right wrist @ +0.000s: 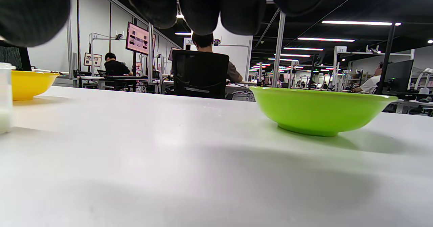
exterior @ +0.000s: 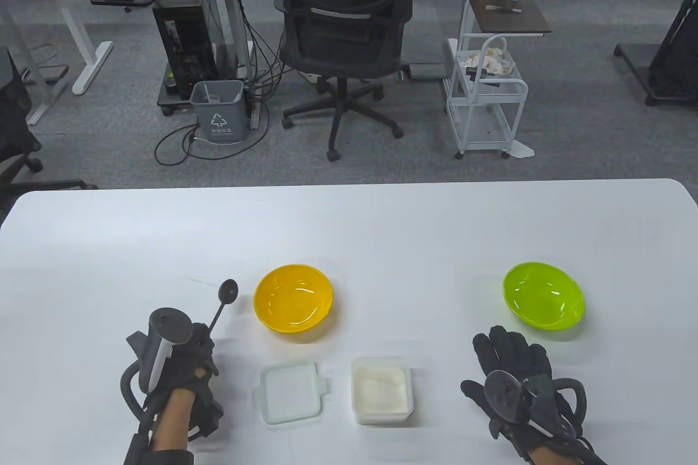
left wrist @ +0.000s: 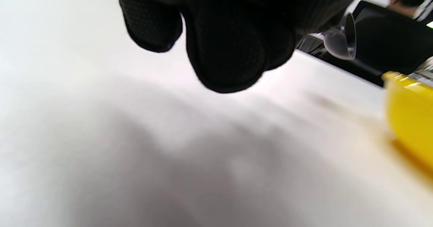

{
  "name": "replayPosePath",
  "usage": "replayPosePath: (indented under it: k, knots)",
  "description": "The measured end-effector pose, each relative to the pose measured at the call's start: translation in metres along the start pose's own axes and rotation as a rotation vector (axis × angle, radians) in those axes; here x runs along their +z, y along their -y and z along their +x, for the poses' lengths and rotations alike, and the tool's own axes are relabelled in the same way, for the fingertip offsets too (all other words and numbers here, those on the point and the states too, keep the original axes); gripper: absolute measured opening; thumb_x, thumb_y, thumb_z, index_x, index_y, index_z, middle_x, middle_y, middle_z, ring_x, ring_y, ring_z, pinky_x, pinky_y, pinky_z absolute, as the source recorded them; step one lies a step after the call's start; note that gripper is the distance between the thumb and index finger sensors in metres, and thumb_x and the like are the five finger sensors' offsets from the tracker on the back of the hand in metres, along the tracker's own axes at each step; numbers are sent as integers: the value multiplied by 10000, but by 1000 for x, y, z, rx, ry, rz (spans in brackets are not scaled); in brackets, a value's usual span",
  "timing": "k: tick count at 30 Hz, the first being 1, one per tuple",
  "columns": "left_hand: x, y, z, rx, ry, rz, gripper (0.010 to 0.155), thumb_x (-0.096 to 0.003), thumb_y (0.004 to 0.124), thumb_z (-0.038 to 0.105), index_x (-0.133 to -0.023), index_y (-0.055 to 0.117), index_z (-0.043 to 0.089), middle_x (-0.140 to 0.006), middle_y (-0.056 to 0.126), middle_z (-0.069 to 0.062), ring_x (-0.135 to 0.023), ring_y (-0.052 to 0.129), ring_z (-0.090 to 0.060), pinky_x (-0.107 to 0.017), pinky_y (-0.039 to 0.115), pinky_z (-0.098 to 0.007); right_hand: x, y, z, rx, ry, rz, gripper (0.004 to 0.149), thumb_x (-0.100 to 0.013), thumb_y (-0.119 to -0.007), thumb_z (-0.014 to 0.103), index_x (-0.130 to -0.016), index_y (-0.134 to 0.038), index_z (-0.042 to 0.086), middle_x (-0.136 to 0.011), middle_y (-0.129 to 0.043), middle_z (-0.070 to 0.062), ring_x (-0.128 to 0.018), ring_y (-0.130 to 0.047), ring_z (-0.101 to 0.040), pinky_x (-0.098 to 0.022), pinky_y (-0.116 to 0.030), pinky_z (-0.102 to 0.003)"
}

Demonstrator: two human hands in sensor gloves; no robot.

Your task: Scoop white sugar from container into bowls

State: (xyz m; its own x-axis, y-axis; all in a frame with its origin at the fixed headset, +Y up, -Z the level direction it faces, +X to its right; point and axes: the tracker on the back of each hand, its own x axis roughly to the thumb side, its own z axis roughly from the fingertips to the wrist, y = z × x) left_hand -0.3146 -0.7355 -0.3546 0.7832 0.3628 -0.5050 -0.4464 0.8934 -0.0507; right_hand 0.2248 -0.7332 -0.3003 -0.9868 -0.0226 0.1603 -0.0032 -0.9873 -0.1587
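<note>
An open square container (exterior: 381, 389) of white sugar stands at the front middle of the table. A yellow bowl (exterior: 293, 297) sits behind it to the left and a green bowl (exterior: 543, 295) at the right; both look empty. My left hand (exterior: 191, 358) grips the handle of a dark spoon (exterior: 227, 293), whose bowl end points up and away, left of the yellow bowl. The spoon's bowl also shows in the left wrist view (left wrist: 340, 41). My right hand (exterior: 510, 358) lies flat on the table with fingers spread, just in front of the green bowl (right wrist: 319, 113).
The container's clear lid (exterior: 290, 391) lies flat on the table (exterior: 349, 225) left of the container. Beyond the far table edge stand an office chair (exterior: 343, 40), a grey bin (exterior: 218, 109) and a white cart (exterior: 485, 100).
</note>
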Motion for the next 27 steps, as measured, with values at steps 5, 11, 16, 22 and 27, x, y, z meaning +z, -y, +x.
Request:
replayPosePath:
  k: [5, 11, 16, 22, 27]
  knots:
    - [23, -15, 16, 71, 153, 44, 500, -454, 726, 445, -950, 705, 511, -742, 938, 162, -493, 1045, -45, -634, 795, -404, -3, 2, 8, -67, 28, 22, 807, -405, -727, 684, -1084, -473, 328, -1179, -443, -110, -1091, -549, -393, -769, -484, -604]
    - [55, -19, 48, 12, 381, 77, 486, -451, 736, 470, -935, 734, 516, -705, 959, 164, -450, 1047, -45, -606, 813, -397, -17, 7, 33, -79, 151, 231, 860, -393, -752, 690, -1098, -418, 329, -1199, -364, -114, -1125, -425, -410, -784, -437, -617]
    - [87, -7, 76, -117, 543, 114, 463, -438, 745, 507, -899, 777, 522, -659, 981, 176, -401, 1052, -38, -580, 834, -386, -31, 4, 54, -145, 205, 363, 906, -384, -742, 717, -1112, -367, 329, -1211, -307, -109, -1134, -387, -414, -791, -420, -620]
    - [120, 17, 96, -243, 709, 108, 448, -431, 762, 498, -874, 818, 527, -714, 974, 167, -404, 1049, -45, -580, 830, -395, -39, -19, 74, -315, 218, 431, 953, -374, -731, 740, -1118, -315, 314, -1208, -289, -125, -1130, -390, -422, -789, -425, -617]
    - [142, 39, 107, -401, 809, 204, 443, -420, 795, 487, -857, 851, 530, -764, 963, 168, -418, 1050, -48, -593, 825, -399, -38, -33, 78, -371, 201, 454, 948, -378, -719, 743, -1114, -292, 324, -1204, -308, -132, -1126, -412, -422, -783, -447, -610]
